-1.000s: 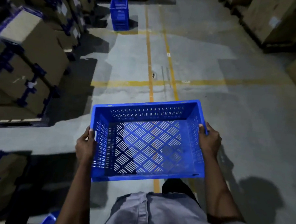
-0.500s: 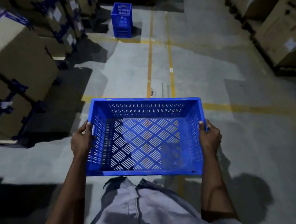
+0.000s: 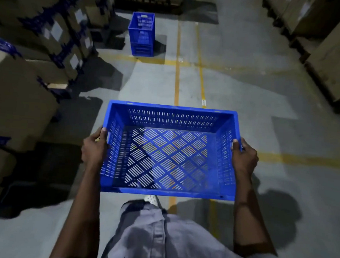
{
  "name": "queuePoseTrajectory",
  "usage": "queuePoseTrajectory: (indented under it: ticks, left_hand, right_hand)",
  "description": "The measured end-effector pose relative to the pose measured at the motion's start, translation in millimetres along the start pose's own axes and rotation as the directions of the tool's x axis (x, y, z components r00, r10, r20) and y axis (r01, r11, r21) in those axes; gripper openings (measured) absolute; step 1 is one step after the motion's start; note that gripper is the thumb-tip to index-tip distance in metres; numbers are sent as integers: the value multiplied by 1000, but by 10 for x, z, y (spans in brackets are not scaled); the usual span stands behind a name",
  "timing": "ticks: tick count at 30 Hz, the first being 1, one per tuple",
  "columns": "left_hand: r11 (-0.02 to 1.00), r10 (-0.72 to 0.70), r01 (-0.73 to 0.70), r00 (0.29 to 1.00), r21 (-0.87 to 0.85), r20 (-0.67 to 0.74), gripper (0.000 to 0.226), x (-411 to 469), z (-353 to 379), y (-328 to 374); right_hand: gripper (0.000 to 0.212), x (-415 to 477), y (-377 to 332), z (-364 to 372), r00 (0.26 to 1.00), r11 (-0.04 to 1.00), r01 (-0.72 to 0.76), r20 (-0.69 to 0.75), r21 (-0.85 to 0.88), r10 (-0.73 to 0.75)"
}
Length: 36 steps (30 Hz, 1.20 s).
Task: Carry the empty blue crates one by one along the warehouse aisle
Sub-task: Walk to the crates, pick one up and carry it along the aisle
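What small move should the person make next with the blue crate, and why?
Probably a step forward toward the blue crate stack ahead: the left hand and right hand grip the empty blue crate by its sides, and only open floor lies between.

A grey, short-sleeved, button-front shirt (image 3: pixel 178 247) was worn. Beyond the shirt's hem, a pale speckled shoe (image 3: pixel 150 199) was seen.

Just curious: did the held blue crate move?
Yes, forward: the held crate now covers the yellow cross line, nearer the stacked crates.
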State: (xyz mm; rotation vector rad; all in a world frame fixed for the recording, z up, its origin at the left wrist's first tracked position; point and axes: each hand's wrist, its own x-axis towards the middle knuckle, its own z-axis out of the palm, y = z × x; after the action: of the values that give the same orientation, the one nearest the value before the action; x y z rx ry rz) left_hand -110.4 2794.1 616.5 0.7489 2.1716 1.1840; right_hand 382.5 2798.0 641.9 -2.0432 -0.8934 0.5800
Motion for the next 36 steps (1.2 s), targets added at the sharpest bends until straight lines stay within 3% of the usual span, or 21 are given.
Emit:
queuePoseTrajectory:
  ticks: [6,14,18,26,36]
  left_hand:
    - [996,34,-37,999,79,33,74,1206,519,740]
    - [996,37,-37,999,80,1,57,2497,1619,1515]
    - [996,-35,36,999,78,-11,70,3358,2297,1902]
    - [999,-32,31,996,-16,-85,53,4497,3347,2891]
    - [999,1,-3,1000,-51,-29,66,6977,4530,3689]
  right_hand:
    - [41,767,-702,859,998,999,24,-53,-49,-26]
    - [43,2220,-1465,2154,1000,999,12,-27,-40,-13]
    - [41,3259,-1985,2747,1000,999,5,17,-36,-4]
    - [45,4878,-3287,3598,999,999,43,31,23,-44]
    - [45,6468,-4315,5296,998,998,54,11,28,-54]
